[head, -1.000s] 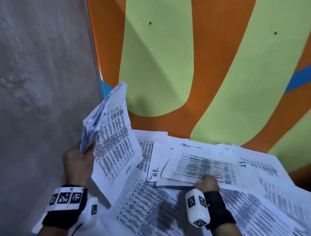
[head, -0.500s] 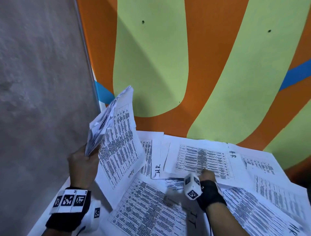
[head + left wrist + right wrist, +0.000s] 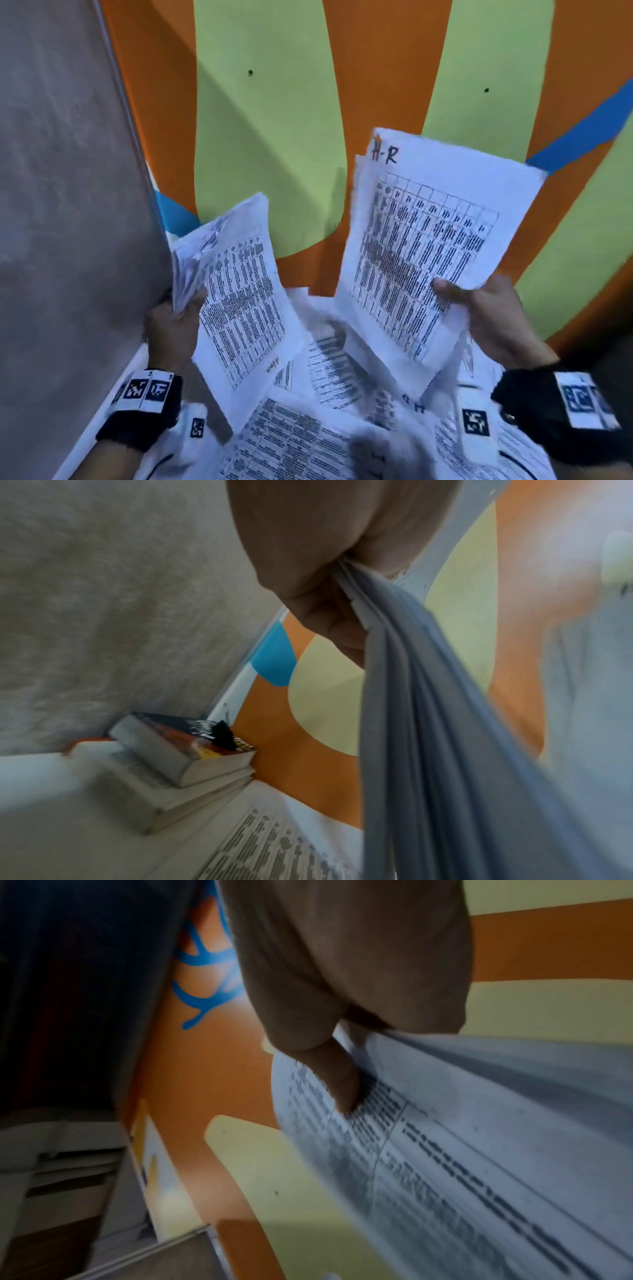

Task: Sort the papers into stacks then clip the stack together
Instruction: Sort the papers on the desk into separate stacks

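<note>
Item: white printed sheet headed "H-R" (image 3: 428, 246), table of dark text, held up off the table at right, long axis near-to-far, tilted. Right hand (image 3: 493, 315) pinches its near right edge, thumb on the print. Left hand (image 3: 171, 325) clenches a fanned bundle of white printed sheets (image 3: 236, 284) at left, apart from the H-R sheet. Loose printed papers (image 3: 301, 442) cover the table below. Black binder clip (image 3: 224, 735) rests on stacked books (image 3: 178, 756), far left; left hand nearer it.
</note>
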Available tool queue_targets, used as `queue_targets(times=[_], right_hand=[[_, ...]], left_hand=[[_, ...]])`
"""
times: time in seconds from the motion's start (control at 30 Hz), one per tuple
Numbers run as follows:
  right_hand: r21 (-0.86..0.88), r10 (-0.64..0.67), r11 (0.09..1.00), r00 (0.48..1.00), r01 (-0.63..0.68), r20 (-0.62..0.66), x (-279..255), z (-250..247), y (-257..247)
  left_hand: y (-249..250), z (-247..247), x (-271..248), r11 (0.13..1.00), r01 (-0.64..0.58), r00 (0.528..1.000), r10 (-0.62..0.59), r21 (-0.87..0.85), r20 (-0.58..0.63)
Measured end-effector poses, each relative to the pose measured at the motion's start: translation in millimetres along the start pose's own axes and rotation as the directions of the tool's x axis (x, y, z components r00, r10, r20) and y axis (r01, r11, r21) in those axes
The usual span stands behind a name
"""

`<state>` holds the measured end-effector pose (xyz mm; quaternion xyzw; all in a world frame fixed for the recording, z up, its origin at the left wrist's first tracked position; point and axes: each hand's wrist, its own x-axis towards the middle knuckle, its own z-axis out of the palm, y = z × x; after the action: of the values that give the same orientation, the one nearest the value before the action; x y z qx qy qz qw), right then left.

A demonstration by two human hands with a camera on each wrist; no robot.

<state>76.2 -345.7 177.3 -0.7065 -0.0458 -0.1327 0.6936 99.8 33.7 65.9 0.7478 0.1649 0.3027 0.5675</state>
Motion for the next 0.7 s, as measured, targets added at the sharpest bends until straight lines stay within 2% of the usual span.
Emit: queue_targets(times=[0.07, 0.17, 0.3, 0.4, 0.5, 0.6, 0.67, 0.7], right_hand=[[-0.014, -0.006, 1.000, 0.991, 0.007, 0.131, 10, -12, -19], [-0.031, 0.063, 0.998, 0.977, -0.058, 0.203, 28, -16, -26], [0.075, 0.147, 0.982, 0.949, -0.174, 0.279, 41, -4, -9], [0.124, 0.222, 0.958, 0.942, -0.259, 0.251, 43, 5, 13], [0.133, 0.291, 0.935, 0.925, -0.330, 0.246, 40, 14, 31], [0.090, 0.345, 0.926, 0.920, -0.366, 0.186, 40, 19, 56], [0.068, 0.361, 0.927, 0.928, -0.368, 0.097, 37, 23, 71], [0.045, 0.337, 0.940, 0.941, -0.339, 0.033, 33, 28, 72]], left_hand=[[19, 13, 6, 1.000, -0.020, 0.998, 0.020, 0.006, 0.066], [54, 31, 6, 0.997, -0.029, 0.991, 0.019, 0.074, 0.135], [79, 52, -2, 0.999, -0.036, 0.933, 0.046, -0.036, 0.358], [88, 57, -17, 0.998, -0.018, 0.847, 0.044, -0.054, 0.529], [79, 60, -25, 0.993, 0.084, 0.773, -0.014, -0.080, 0.635], [75, 62, -33, 0.970, 0.204, 0.756, -0.068, -0.135, 0.651], [71, 66, -38, 0.929, 0.287, 0.770, -0.078, -0.235, 0.633], [70, 68, -40, 0.938, 0.237, 0.784, -0.033, -0.251, 0.619]])
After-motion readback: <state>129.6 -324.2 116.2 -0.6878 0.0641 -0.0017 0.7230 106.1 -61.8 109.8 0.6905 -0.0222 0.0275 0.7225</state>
